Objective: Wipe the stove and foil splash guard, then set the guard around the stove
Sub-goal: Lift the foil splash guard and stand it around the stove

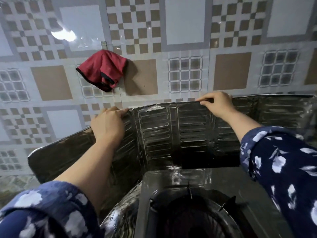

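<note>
Head view, single frame, catalogued by clock position from frame centre.

Item 1, foil splash guard (157,133): folded panels stood upright behind and to both sides of the stove, spanning from 8 o'clock through centre to 3 o'clock. Ribbed, dull and dark on the inner face.

Item 2, stove (197,200): seen at 5 to 6 o'clock, burner and pan support partly cropped by the lower edge. The guard's base is seen touching or just beside its rear edge.

Item 3, left hand (108,124): placed at 9 o'clock on a fold of the guard, fingers curled over the top rim, gripping it.

Item 4, right hand (217,103): placed at 1 o'clock, top rim pinched between thumb and curled fingers.

Item 5, red cloth (103,69): hung on the tiled wall (188,28) at 11 o'clock, well apart from both hands.

Risk, judged: thin foil may be creased or torn if the rim is squeezed or pulled unevenly. A panel may be tipped onto the burner if released before the folds are braced. The left wing, flared wide, may be left unsupported.
</note>
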Action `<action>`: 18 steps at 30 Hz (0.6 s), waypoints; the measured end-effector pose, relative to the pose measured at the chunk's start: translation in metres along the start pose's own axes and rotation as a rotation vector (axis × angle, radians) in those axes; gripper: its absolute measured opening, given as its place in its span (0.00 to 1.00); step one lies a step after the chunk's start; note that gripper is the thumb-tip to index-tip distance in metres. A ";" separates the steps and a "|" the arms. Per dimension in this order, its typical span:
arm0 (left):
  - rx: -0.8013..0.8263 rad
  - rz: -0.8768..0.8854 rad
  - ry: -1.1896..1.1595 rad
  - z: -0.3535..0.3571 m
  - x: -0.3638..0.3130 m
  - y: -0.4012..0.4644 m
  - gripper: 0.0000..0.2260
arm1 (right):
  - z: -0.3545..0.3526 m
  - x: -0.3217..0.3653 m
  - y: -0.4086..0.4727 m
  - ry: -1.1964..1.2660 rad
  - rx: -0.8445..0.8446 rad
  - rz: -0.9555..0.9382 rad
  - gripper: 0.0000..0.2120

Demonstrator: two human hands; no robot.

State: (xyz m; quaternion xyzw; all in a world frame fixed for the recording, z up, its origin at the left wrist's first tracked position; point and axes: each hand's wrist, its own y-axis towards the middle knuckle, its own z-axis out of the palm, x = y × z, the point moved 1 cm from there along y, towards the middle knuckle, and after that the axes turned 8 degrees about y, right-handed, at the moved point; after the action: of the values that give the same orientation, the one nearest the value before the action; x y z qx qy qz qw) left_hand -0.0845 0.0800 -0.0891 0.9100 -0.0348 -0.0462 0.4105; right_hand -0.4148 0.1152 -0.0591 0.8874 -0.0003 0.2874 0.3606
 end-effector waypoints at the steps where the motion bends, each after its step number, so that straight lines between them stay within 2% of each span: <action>1: -0.023 0.005 -0.004 -0.004 0.002 0.001 0.20 | -0.003 0.003 0.001 0.013 -0.004 -0.001 0.08; 7: -0.097 -0.004 -0.024 -0.020 0.010 0.003 0.21 | -0.012 0.021 0.012 0.065 -0.017 -0.038 0.08; 10: -0.109 0.017 -0.023 -0.019 0.012 -0.008 0.19 | -0.005 0.014 0.003 0.062 0.007 0.001 0.07; 18: 0.042 0.009 -0.018 0.010 0.010 -0.045 0.20 | 0.023 -0.016 -0.032 0.020 0.119 0.084 0.07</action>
State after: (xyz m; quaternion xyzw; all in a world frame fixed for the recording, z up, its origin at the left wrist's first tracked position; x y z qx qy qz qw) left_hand -0.0745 0.1016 -0.1300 0.9178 -0.0437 -0.0516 0.3912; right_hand -0.4092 0.1210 -0.1012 0.9034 -0.0168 0.3108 0.2949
